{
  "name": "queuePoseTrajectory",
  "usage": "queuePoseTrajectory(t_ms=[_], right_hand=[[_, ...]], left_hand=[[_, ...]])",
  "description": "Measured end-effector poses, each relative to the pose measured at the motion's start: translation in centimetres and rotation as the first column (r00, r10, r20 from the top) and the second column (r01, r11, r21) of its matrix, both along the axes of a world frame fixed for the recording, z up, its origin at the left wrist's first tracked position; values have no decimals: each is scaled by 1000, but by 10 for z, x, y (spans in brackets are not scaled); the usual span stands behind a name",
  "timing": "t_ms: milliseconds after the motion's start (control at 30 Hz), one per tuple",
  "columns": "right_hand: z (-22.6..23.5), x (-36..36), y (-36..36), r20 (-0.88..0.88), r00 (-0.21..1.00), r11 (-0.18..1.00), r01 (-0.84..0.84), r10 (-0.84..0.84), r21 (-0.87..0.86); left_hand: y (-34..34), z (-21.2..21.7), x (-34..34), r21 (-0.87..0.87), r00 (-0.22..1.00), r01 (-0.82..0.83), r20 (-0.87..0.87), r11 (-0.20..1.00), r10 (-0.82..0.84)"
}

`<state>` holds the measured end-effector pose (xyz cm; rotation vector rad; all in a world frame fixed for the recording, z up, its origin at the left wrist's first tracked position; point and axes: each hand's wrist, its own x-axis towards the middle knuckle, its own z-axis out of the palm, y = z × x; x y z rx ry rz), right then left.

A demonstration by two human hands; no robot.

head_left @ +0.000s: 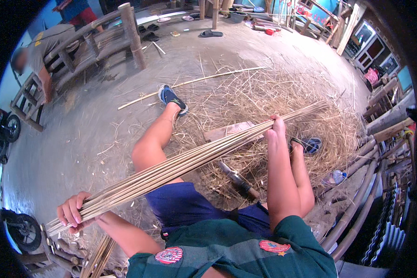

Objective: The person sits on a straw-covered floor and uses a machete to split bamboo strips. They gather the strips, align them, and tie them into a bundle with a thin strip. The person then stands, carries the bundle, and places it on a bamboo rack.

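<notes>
A long bundle of thin bamboo strips stretches across my lap, from low on the left to higher on the right. Near its lower left end, my left hand is wrapped around the strips. My right hand grips the bundle toward its upper right end, with the strip tips reaching beyond it. Beneath the bundle, a knife or machete with a wooden handle lies on the shavings between my legs. A flat wooden board rests on the ground just past the bundle, partly covered by it.
Bamboo shavings cover the ground around my feet. One long strip lies beyond my left foot. Another bundle of strips is at lower left. A person leans at a bamboo bench. A plastic bottle lies right, beside bamboo poles.
</notes>
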<state>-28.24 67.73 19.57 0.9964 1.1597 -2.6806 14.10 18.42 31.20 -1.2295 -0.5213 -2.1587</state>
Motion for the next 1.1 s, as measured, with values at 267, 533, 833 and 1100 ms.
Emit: queuePoseTrajectory(t_ms=[267, 533, 833, 1100], right_hand=[[-7, -1, -12, 8, 1000, 1000, 9, -8, -12], [-7, 37, -44, -173, 984, 788, 134, -35, 601], [44, 119, -167, 2, 121, -72, 578, 993, 813], [-20, 126, -212, 201, 85, -216, 498, 976, 840]], left_hand=[[18, 5, -2, 139, 986, -141, 110, 980, 127], [-13, -27, -16, 252, 574, -658, 778, 709, 255], [11, -5, -40, 134, 311, -803, 925, 581, 216], [-29, -47, -42, 123, 150, -876, 988, 467, 22]])
